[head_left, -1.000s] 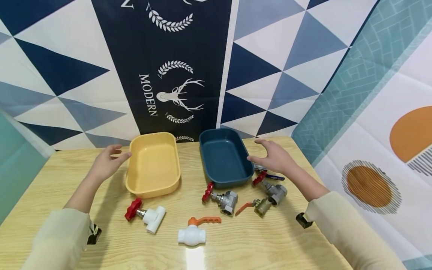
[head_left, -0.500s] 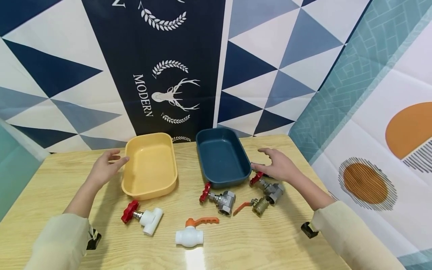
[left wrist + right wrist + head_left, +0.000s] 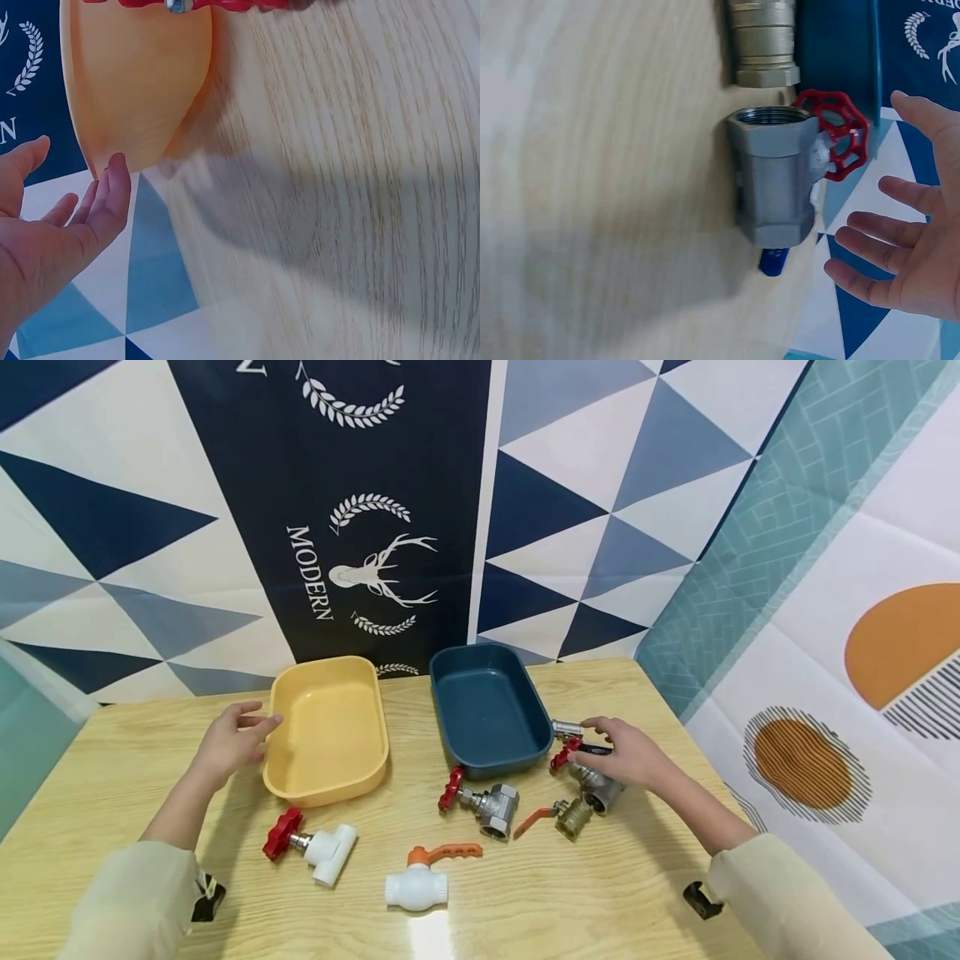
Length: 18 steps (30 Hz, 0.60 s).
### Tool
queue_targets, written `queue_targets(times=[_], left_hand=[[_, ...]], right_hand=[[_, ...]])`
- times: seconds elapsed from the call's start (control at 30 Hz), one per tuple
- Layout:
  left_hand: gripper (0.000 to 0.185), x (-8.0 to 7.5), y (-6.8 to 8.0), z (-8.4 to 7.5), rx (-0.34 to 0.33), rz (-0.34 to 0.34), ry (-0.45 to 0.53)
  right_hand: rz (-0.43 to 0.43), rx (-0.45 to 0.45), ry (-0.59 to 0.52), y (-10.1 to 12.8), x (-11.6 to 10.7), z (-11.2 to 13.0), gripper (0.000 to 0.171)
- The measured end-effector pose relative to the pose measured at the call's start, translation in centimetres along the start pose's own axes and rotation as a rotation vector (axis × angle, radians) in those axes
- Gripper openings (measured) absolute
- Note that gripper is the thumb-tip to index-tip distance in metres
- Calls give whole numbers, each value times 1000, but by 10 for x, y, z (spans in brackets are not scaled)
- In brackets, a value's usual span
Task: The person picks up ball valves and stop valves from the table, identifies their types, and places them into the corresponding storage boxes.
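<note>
Centre right, the right hand (image 3: 626,760) hovers with fingers (image 3: 889,251) spread and relaxed over a grey valve (image 3: 774,178) with a red wheel, apparently about to grasp it beside the blue tray (image 3: 487,710). Centre left, the left hand (image 3: 228,743), fingers loosely straight, rests at the yellow tray (image 3: 326,727), seemingly steadying it. More valves lie below on the wooden table (image 3: 600,893); patterned cloths hang behind.

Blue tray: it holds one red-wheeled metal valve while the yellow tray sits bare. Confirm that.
Not quite. The head view shows the blue tray holds nothing; the red-wheeled metal valve lies on the table in front of it. The yellow tray is bare, as stated.
</note>
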<state>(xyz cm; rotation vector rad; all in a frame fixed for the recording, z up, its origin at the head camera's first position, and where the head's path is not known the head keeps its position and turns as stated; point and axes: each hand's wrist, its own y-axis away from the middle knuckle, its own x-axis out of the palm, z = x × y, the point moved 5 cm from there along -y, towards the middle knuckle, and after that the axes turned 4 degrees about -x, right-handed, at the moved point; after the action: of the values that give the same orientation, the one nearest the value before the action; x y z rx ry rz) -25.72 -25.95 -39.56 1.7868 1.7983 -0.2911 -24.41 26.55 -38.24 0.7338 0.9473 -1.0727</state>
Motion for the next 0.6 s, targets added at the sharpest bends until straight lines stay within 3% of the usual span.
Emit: queue_targets(times=[0.6], left_hand=[[71,6,-4,8,-28,12,46]], right_hand=[[94,-20,-37,17,24,-15,71]])
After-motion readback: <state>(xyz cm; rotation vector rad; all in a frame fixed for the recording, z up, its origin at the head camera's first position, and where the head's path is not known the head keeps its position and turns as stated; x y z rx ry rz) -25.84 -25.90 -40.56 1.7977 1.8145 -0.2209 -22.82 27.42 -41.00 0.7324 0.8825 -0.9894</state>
